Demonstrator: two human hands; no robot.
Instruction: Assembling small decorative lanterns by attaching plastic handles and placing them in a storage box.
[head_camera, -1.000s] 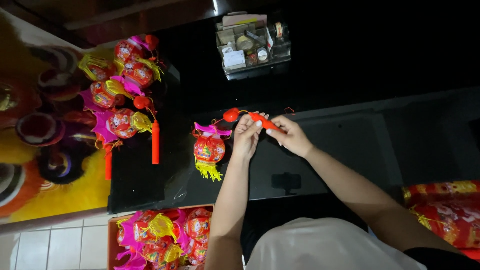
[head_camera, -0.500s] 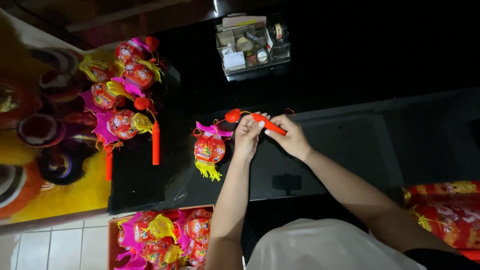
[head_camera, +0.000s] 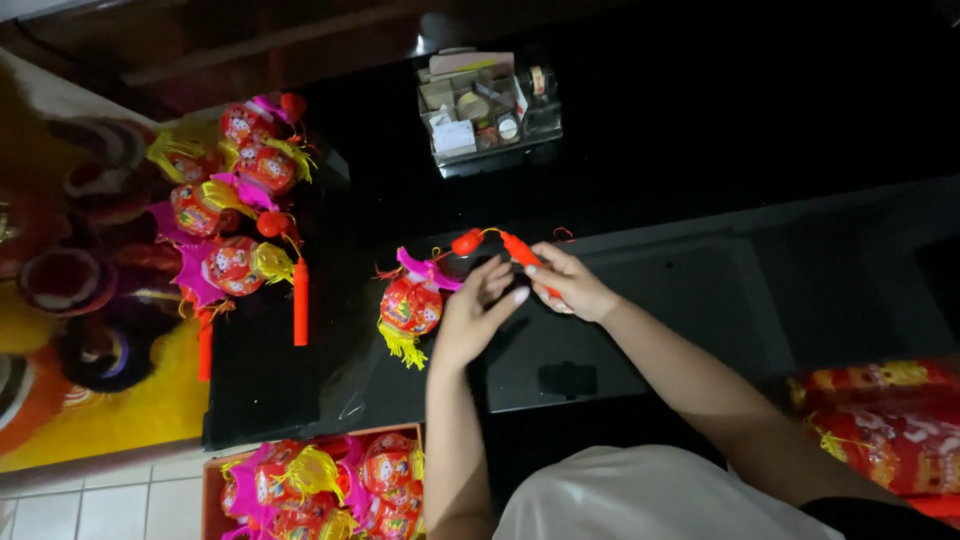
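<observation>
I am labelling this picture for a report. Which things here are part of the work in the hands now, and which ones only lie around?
In hand:
- left hand
- right hand
- orange stick, held by right hand
- lantern beside left hand

Lying about:
- lantern pile
- loose stick
- clear organiser
- lantern box
- red packs

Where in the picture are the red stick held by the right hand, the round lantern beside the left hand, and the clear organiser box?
red stick (head_camera: 520, 250), head view, on the bare upper end.
round lantern (head_camera: 410, 306), head view, on the middle of its red body.
clear organiser box (head_camera: 488, 110), head view, on its inner dividers.
</observation>
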